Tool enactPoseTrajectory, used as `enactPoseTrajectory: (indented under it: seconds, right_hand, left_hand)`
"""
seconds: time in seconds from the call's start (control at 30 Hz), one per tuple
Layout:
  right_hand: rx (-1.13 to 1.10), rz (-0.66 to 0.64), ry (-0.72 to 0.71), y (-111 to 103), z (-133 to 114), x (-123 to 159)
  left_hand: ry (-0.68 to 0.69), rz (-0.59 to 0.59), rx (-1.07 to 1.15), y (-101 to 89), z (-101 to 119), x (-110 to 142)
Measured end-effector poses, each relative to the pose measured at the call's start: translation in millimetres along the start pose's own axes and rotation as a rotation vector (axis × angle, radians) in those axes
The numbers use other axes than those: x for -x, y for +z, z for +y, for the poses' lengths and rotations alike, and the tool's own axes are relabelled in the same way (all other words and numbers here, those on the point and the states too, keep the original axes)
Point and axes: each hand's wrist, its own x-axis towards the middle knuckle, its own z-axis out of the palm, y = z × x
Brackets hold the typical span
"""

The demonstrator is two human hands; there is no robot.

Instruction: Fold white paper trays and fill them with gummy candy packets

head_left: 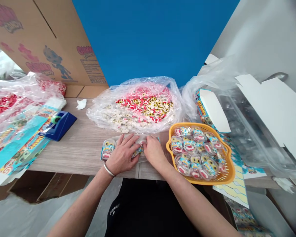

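Observation:
A row of small clear candy packs (108, 148) sits in a shallow box on the table, close to its front edge. My left hand (122, 154) lies over the middle of the row with its fingers spread, hiding several packs. Curled at the right end of the row, my right hand (153, 149) has its fingers closed on a clear candy pack (142, 142), of which only part shows. Just right of that hand stands an orange plastic basket (230, 171) with several similar packs inside. Behind the row lies a clear bag of red, white and yellow gummies (148, 105).
A blue tape dispenser (61, 126) stands left on the wood-grain table (74, 158). Printed candy cartons (22, 141) and a bag of red gummies (5, 105) lie beyond it. A blue panel (158, 39) closes off the back. Clear plastic trays (246, 121) are stacked right.

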Motion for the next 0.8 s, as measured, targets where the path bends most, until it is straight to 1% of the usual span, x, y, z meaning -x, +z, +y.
enactPoseTrajectory:
  seconds: [0.07, 0.17, 0.27, 0.33, 0.37, 0.43, 0.57, 0.7, 0.77, 0.8]
  right_hand:
    - [0.026, 0.025, -0.029, -13, -1, 12]
    - [0.134, 0.072, -0.045, -47, 9, 33]
    - [0.354, 0.165, 0.054, -81, 35, 45]
    - [0.469, 0.157, 0.108, -94, 54, 45]
    - [0.503, 0.141, 0.115, -97, 63, 44]
    - [0.537, 0.116, 0.084, -96, 75, 39]
    - [0.523, 0.12, 0.003, -85, 85, 30]
    - [0.4, 0.118, 0.03, -82, 91, 25]
    - [0.285, 0.156, 0.062, -86, 90, 27]
    - [0.22, 0.198, 0.07, -89, 88, 28]
  left_hand:
    - [0.003, -0.002, -0.008, 0.2, 0, 0]
    - [0.004, -0.008, -0.019, -0.6, 0, 0]
    - [0.005, -0.005, -0.016, -1.1, 0, -1]
    - [0.007, 0.002, -0.008, -0.7, 0, 0]
    - [0.008, 0.004, -0.005, -0.3, -1, 0]
    - [0.01, 0.005, -0.003, 0.5, -2, 0]
    - [0.029, -0.002, -0.015, 1.2, -3, 1]
    - [0.045, -0.007, -0.014, -0.2, -2, 1]
    - [0.035, -0.014, -0.01, -0.8, -1, 1]
    - [0.03, -0.019, -0.008, -1.0, -1, 1]
